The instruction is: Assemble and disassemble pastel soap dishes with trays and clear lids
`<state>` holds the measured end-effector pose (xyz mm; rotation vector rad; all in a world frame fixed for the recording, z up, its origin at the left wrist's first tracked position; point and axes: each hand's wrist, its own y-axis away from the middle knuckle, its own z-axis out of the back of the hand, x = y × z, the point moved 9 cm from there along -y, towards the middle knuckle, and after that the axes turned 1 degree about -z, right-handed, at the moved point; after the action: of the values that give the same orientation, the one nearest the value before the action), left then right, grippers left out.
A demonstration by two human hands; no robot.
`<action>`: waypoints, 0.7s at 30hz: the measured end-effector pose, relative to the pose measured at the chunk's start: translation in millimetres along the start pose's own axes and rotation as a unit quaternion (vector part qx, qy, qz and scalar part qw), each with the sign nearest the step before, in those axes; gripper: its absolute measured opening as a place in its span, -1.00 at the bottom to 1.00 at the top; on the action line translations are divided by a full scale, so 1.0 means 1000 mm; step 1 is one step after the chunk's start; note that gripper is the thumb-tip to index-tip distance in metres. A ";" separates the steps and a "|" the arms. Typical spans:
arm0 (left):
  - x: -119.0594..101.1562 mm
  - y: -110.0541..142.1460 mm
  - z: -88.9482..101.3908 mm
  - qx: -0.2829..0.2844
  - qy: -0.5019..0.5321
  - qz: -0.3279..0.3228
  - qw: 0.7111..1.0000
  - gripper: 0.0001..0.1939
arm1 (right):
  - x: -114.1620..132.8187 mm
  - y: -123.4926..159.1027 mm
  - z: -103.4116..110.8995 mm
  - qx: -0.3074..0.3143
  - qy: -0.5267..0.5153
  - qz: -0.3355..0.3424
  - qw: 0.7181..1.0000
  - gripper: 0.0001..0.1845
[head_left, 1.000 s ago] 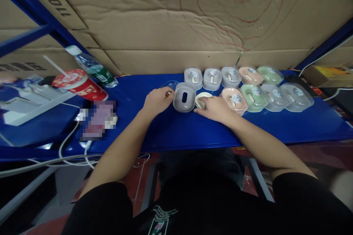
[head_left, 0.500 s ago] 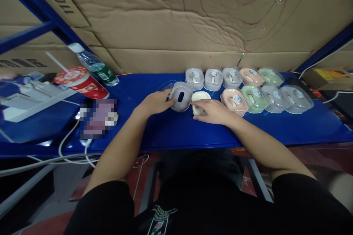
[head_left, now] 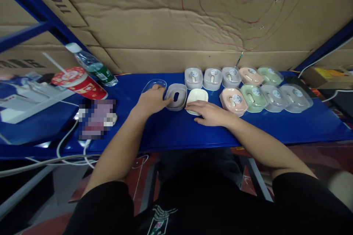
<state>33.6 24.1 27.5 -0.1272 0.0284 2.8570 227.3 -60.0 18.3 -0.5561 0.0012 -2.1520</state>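
— Where does the grey tray [head_left: 175, 97] lie from the hands?

— Between them, a little toward the back edge of the table [head_left: 176, 132]. The left hand [head_left: 150, 100] has it: its fingers [head_left: 168, 102] are curled around the tray's left rim, narrow, gripping, with the tray tipped slightly so the slot in its floor shows. The right hand [head_left: 208, 112] is just to the tray's right, flat on the table, fingers spread and lying against the near edge of the cream tray [head_left: 196, 96], pressing on it, not pinching it.

— So which hand is nearer the grey one?

— The left, plainly; it is touching. The right hand's fingertips stop short of it, on the cream piece, which sits just beside the grey tray, their rims nearly meeting.

— And the long axes?

— Both run roughly from the near edge toward the back edge, leaning a bit right, so they lie side by side, parallel.

— Anything behind the left hand?

— A clear lid [head_left: 153, 83], lying flat toward the back edge, just beyond the knuckles. Further right along the back edge are the two rows of lidded boxes [head_left: 234, 99], well apart from the left hand.
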 end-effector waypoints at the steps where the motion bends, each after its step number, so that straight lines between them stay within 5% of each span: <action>1: -0.006 0.002 0.003 -0.017 0.011 -0.005 1.000 -0.34 | -0.001 0.000 -0.002 -0.003 -0.001 0.004 1.000 -0.34; 10: -0.049 0.018 -0.015 0.037 0.096 -0.163 0.981 -0.04 | -0.008 -0.007 0.004 -0.047 0.002 0.005 0.999 -0.52; 16: -0.057 0.015 -0.023 0.010 0.078 -0.191 0.978 -0.13 | -0.044 0.007 0.025 -0.093 0.098 -0.177 0.975 -0.01; 21: -0.059 0.015 -0.028 0.028 0.092 -0.207 0.974 -0.34 | -0.043 0.006 0.014 -0.068 0.043 -0.159 0.984 -0.08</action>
<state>88.4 -7.3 5.2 -0.3421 0.1053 2.4170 259.0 -27.3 13.2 -0.5719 0.1150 -2.5011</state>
